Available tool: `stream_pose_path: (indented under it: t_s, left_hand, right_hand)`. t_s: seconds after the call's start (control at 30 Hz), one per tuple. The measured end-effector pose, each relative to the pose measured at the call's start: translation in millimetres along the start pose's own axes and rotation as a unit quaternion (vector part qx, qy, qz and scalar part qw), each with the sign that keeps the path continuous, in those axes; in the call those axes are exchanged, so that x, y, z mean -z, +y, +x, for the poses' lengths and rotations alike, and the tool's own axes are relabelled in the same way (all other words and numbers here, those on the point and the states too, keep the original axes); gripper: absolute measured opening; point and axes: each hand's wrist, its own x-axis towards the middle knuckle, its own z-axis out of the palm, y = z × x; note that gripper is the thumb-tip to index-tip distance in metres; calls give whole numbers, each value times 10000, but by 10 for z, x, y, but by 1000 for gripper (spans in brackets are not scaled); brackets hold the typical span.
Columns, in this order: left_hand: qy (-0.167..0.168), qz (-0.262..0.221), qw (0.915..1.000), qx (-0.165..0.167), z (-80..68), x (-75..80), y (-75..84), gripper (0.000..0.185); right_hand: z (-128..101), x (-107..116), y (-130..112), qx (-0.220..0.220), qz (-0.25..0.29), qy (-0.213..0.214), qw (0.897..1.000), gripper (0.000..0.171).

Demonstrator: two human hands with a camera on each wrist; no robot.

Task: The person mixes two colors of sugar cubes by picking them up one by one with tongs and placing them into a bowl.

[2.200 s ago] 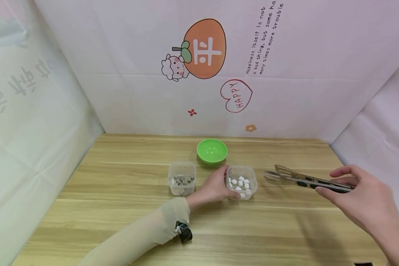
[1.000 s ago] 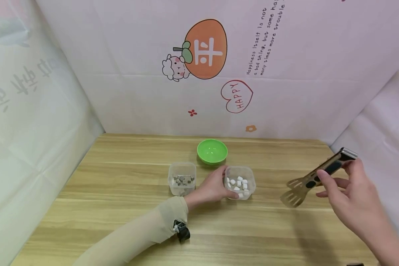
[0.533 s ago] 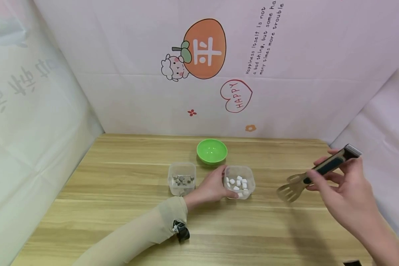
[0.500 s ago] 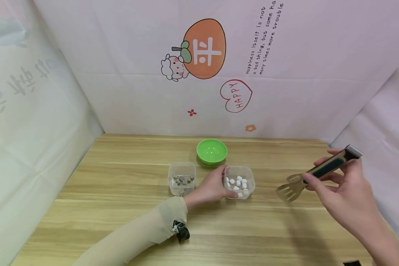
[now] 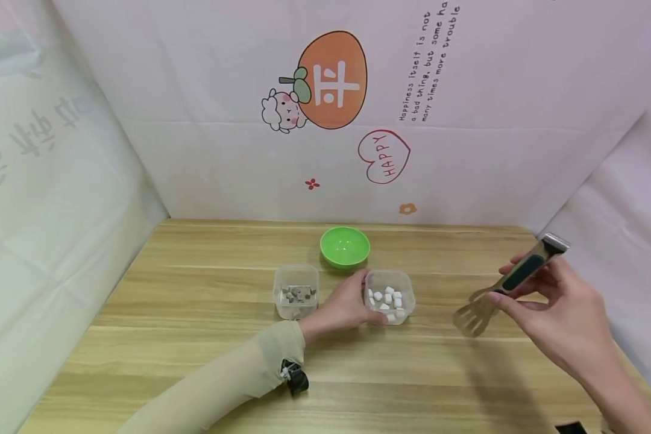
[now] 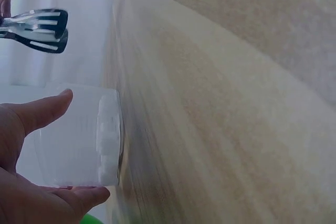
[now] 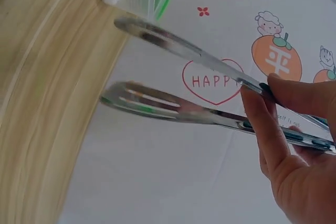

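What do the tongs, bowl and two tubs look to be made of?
Tongs: shiny metal, probably stainless steel, going by the mirror-like glints; the dark inlays could be plastic or rubber.
Bowl: glossy, likely plastic, with bright highlights inside; glazed ceramic can't be ruled out.
Left tub and right tub: smooth, likely thin plastic, going by the hazy, see-through walls.

Parted slotted metal tongs (image 7: 210, 117) in the right hand (image 7: 302, 177), red heart print (image 7: 209, 81) behind

A makeshift recording booth, this: wood-grain desk (image 5: 168, 301) up front, white cartoon-printed cloth (image 5: 222, 175) hemming it in on three sides, and there's a black device (image 5: 295, 377) strapped at the wrist!
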Motion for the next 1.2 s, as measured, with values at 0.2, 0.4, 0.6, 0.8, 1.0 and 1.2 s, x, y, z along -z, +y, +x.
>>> stream_pose_path:
  t_s: [0.2, 0.4, 0.6, 0.8, 1.0, 1.2]
  left_hand:
    - [8, 151, 9999, -23, 25, -13, 0, 105]
    - [12, 110, 9999, -2, 12, -9, 13, 104]
    - [12, 71, 10000, -64, 6, -9, 2, 102]
    - [48, 4, 10000, -70, 5, -11, -1, 102]
    - [143, -5, 9999, -20, -13, -18, -4, 104]
    - [281, -56, 9996, 71, -32, -42, -31, 107]
  right_hand:
    - [49, -49, 30, 632, 748, -302, 9947, 57]
    - [62, -74, 84, 785, 2042, -602, 9739, 59]
    - [24, -97, 37, 624, 1595, -356, 9846, 75]
    - [-9, -133, -39, 707, 709, -94, 9949, 70]
    - [29, -103, -89, 977, 860, -178, 9913, 65]
    - [66, -119, -96, 932, 890, -208, 9914, 57]
